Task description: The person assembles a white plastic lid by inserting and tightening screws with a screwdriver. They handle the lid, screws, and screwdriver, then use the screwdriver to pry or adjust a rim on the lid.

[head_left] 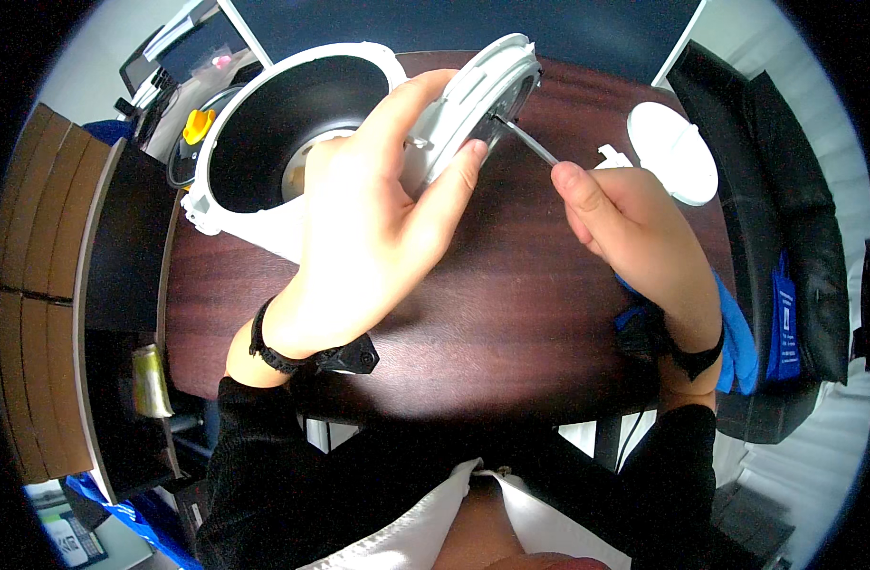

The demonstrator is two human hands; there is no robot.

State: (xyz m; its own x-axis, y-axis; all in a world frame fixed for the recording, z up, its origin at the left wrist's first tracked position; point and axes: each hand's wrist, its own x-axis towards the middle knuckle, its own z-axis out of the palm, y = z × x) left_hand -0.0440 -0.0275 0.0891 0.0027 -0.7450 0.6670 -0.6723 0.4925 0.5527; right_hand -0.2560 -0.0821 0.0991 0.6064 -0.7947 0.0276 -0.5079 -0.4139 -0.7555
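Note:
A white rice cooker body (249,214) with a dark hollow inside stands at the back left of the table. My left hand (368,209) grips the tilted white round lid (487,81), thumb on its near side and fingers behind it. Between the thumb and fingers of my right hand (634,218) is a thin metal screwdriver (530,141); its handle is hidden in the hand. The screwdriver's tip touches the dark underside of the lid. Right of that lies a white oval cover (674,152) on the table, partly behind my right hand.
The dark wood table (511,313) has a curved front edge. At its left are a yellow object (199,125) and brown cartons (36,304). A blue cloth (736,332) hangs by my right forearm, with a black sofa (786,218) beyond.

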